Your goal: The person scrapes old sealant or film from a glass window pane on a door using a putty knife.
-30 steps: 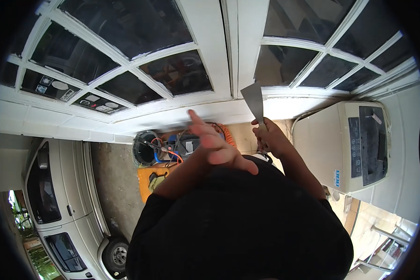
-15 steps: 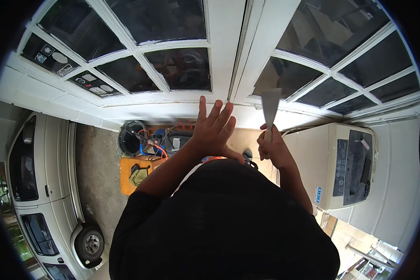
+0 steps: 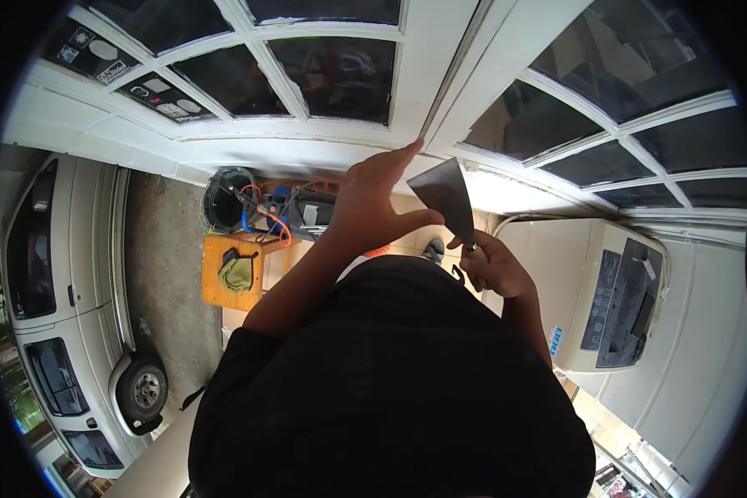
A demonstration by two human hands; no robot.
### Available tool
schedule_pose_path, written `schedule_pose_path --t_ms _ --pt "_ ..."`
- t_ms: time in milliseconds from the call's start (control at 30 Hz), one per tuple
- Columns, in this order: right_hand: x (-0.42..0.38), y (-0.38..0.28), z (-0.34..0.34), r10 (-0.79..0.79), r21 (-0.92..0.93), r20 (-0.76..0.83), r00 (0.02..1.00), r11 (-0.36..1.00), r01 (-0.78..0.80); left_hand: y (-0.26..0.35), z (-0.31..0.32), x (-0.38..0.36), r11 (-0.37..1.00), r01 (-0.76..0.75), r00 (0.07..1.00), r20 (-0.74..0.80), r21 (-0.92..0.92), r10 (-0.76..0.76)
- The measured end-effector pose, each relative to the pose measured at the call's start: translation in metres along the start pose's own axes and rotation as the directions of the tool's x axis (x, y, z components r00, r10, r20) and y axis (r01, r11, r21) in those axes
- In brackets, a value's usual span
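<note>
In my right hand (image 3: pixel 501 269) is a putty knife (image 3: pixel 446 194), gripped by its handle. Its wide metal blade points up and to the left, broad face towards me. My left hand (image 3: pixel 372 204) is open and holds nothing, fingers stretched up towards the white double doors (image 3: pixel 436 109). The thumb reaches out sideways and its tip is close to the blade's left side. Both hands are in front of my chest, and the doors' paned glass rises beyond them.
A washing machine (image 3: pixel 560 278) stands at the right. On the left are an orange wooden stool (image 3: pixel 216 290) with a green item (image 3: pixel 239 274) on it, a dark bucket (image 3: pixel 224 207) and tangled cables (image 3: pixel 275 222). A parked vehicle (image 3: pixel 91 249) is farther left.
The putty knife has tilted left and its blade now shows its broad face. My left hand has turned side-on, its thumb now nearer the blade. The whole view has shifted slightly.
</note>
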State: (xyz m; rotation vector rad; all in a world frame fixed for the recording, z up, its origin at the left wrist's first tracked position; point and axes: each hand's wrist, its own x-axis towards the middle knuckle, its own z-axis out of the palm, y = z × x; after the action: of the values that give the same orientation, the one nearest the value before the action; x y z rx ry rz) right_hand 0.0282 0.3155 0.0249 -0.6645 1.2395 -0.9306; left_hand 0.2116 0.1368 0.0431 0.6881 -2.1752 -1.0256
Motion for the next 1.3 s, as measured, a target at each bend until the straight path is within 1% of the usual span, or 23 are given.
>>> schedule_pose_path --t_ms 67,100,133,167,200,233,300,400,433,467,500,533,600,667,700,867,933,1067,1133,1167,1200,1267,1300 --pt "0.003 -0.004 0.003 0.007 -0.267 0.041 0.999 0.964 0.004 0.005 0.001 0.003 0.959 0.012 0.988 0.144 0.282 -0.055" --pt "0.001 -0.013 0.009 0.040 -0.278 -0.004 0.999 0.960 -0.040 -0.007 -0.004 0.008 0.915 0.010 1.000 0.005 0.403 -0.013" --pt "0.002 -0.020 0.011 0.042 -0.285 0.012 0.999 0.958 -0.037 -0.016 -0.018 0.019 0.954 0.140 0.970 -0.231 0.264 -0.078" --pt "0.002 -0.024 0.011 0.007 -0.359 0.003 1.000 0.933 -0.005 -0.039 -0.036 0.028 0.989 0.135 0.890 -0.446 0.060 -0.095" --pt "0.000 -0.025 0.011 -0.028 -0.429 -0.011 1.000 0.903 0.021 -0.059 -0.057 0.034 0.998 0.055 0.767 -0.642 0.031 -0.022" --pt "-0.003 -0.025 0.011 -0.040 -0.397 -0.030 0.999 0.918 0.025 -0.049 -0.081 0.031 0.991 0.076 0.721 -0.681 -0.106 -0.128" --pt "-0.002 -0.020 0.010 -0.050 -0.387 -0.068 0.996 0.922 0.020 -0.055 -0.111 0.019 0.973 0.118 0.688 -0.690 -0.198 -0.224" --pt "0.010 -0.001 0.004 -0.084 -0.265 -0.079 0.993 0.962 0.060 -0.038 -0.100 -0.001 0.954 0.038 0.788 -0.578 -0.298 -0.213" --pt "0.014 0.000 0.008 -0.168 -0.311 -0.153 0.974 0.944 0.113 -0.029 -0.089 -0.010 0.925 0.170 0.823 -0.466 -0.341 -0.324" --pt "0.019 0.003 0.013 -0.249 -0.358 -0.222 0.943 0.920 0.159 -0.047 -0.074 -0.023 0.952 0.093 0.905 -0.375 -0.293 -0.204" --pt "0.027 0.014 0.015 -0.495 -0.543 -0.274 0.824 0.787 0.292 -0.046 -0.061 -0.034 0.894 0.217 0.932 -0.191 -0.391 -0.310" --pt "0.028 0.009 0.017 -0.492 -0.548 -0.267 0.828 0.785 0.290 -0.055 -0.045 -0.046 0.871 0.220 0.954 -0.091 -0.439 -0.287" --pt "0.024 -0.006 0.022 -0.591 -0.795 -0.195 0.783 0.563 0.227 -0.058 -0.028 -0.061 0.837 0.233 0.963 -0.001 -0.494 -0.269" --pt "0.026 -0.012 0.025 -0.527 -0.778 -0.200 0.826 0.598 0.194 -0.054 -0.023 -0.071 0.830 0.295 0.953 0.207 -0.473 -0.221" --pt "0.028 -0.012 0.028 -0.537 -0.768 -0.176 0.825 0.599 0.227 -0.037 -0.032 -0.066 0.888 0.340 0.931 0.243 -0.308 -0.272" --pt "0.042 -0.014 0.045 -0.481 -0.718 -0.094 0.871 0.639 0.275 -0.025 -0.048 -0.071 0.917 0.289 0.957 0.096 -0.274 -0.273" --pt "0.044 -0.015 0.051 -0.412 -0.716 -0.111 0.905 0.665 0.215 -0.032 -0.051 -0.074 0.982 0.104 0.995 0.030 -0.159 -0.100" --pt "0.040 -0.021 0.056 -0.407 -0.763 -0.012 0.913 0.594 0.255 -0.030 -0.056 -0.079 0.993 0.045 0.993 -0.108 -0.110 -0.057" --pt "0.038 -0.019 0.056 -0.370 -0.822 -0.012 0.929 0.533 0.201 -0.036 -0.057 -0.076 0.992 0.020 0.984 -0.180 0.125 0.003" --pt "0.037 -0.017 0.055 -0.366 -0.819 -0.010 0.930 0.537 0.202 -0.040 -0.058 -0.076 0.984 0.177 0.948 -0.264 -0.036 -0.180" --pt "0.036 -0.014 0.053 -0.366 -0.790 -0.063 0.928 0.587 0.178 -0.042 -0.060 -0.077 0.983 0.179 0.949 -0.260 -0.030 -0.181" --pt "0.035 -0.011 0.048 -0.371 -0.747 -0.130 0.920 0.647 0.155 -0.046 -0.067 -0.076 0.890 0.177 0.834 -0.417 -0.420 -0.362" --pt "0.033 -0.010 0.046 -0.387 -0.756 -0.134 0.912 0.635 0.159 -0.046 -0.072 -0.072 0.976 0.046 0.909 -0.396 -0.214 -0.130"
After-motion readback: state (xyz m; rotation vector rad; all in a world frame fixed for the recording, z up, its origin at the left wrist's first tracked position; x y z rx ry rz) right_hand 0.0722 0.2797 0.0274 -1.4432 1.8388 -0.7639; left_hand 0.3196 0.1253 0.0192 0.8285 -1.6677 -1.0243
